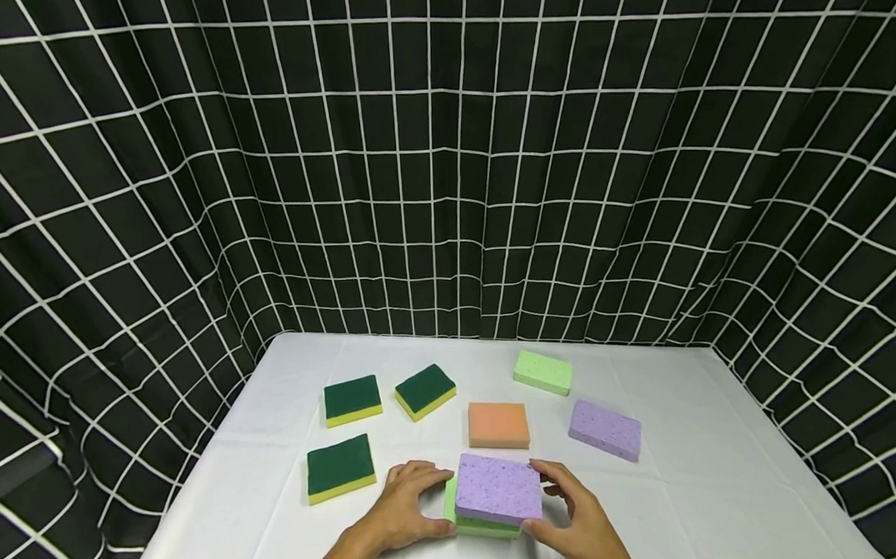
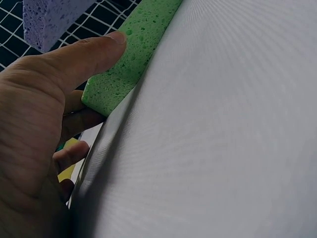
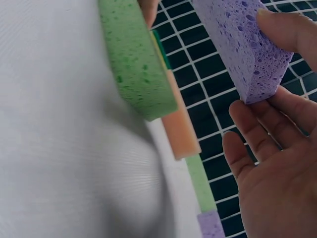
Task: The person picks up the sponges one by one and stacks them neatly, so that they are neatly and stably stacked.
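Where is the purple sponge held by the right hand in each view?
Head: purple sponge low, just right of centre.
Left wrist: top left, cut off by the top edge.
Right wrist: top, right of centre, also cut off.
Shared landmark: the green sponge below it, gripped by the left hand.

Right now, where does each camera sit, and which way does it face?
Head: on the person's head, facing forward and down at the table; left hand and right hand show.
Left wrist: on that wrist, facing the left hand pinching a green sponge.
Right wrist: on that wrist, facing the right hand holding a purple sponge, plus some left hand.
Shared: both wrist views show those two sponges.
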The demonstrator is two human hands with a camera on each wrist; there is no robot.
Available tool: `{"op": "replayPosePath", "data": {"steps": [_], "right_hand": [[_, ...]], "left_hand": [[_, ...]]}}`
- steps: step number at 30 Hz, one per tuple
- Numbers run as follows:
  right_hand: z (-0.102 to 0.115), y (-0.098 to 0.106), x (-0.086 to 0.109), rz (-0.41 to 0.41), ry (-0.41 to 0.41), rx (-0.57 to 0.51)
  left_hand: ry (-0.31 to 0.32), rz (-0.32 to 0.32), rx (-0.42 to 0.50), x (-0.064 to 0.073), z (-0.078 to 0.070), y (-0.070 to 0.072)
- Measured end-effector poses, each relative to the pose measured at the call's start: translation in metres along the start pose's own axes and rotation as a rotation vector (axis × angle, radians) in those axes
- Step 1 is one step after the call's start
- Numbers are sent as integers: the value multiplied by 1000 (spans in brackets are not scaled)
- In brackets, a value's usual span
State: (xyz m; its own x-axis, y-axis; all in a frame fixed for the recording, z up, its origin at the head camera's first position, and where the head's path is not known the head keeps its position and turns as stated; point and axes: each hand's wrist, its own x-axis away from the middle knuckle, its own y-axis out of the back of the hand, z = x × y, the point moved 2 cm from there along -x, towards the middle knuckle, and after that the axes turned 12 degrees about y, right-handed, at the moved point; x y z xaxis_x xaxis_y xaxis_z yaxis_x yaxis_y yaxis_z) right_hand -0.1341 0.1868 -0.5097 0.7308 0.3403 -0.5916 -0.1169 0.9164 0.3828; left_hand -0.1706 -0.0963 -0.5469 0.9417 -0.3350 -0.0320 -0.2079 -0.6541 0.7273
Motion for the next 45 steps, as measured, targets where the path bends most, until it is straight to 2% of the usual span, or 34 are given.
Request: {"op": "replayPosePath", "data": {"steps": [5,9,14,27,38,45], "right_hand": [[-5,-5,1,15,-10,-41],[-8,-8,1,30,-51,-60],[-12,-12,2,44,-115,-65],[-18,-18,3,74,-195,-51],[-17,-19,3,119,-209,-84],[-21,-21,5,120,-226,-84]], "left_hand": [[-7,-2,5,0,-1,0],[-1,-4,8,0,0,0],[-5,-13,4,1,0,0],[-47,-45,-32,1,-1,-1],[-41,-37,-33,0,1,-1],[-39,-34,-41,-1,2,-2]]}}
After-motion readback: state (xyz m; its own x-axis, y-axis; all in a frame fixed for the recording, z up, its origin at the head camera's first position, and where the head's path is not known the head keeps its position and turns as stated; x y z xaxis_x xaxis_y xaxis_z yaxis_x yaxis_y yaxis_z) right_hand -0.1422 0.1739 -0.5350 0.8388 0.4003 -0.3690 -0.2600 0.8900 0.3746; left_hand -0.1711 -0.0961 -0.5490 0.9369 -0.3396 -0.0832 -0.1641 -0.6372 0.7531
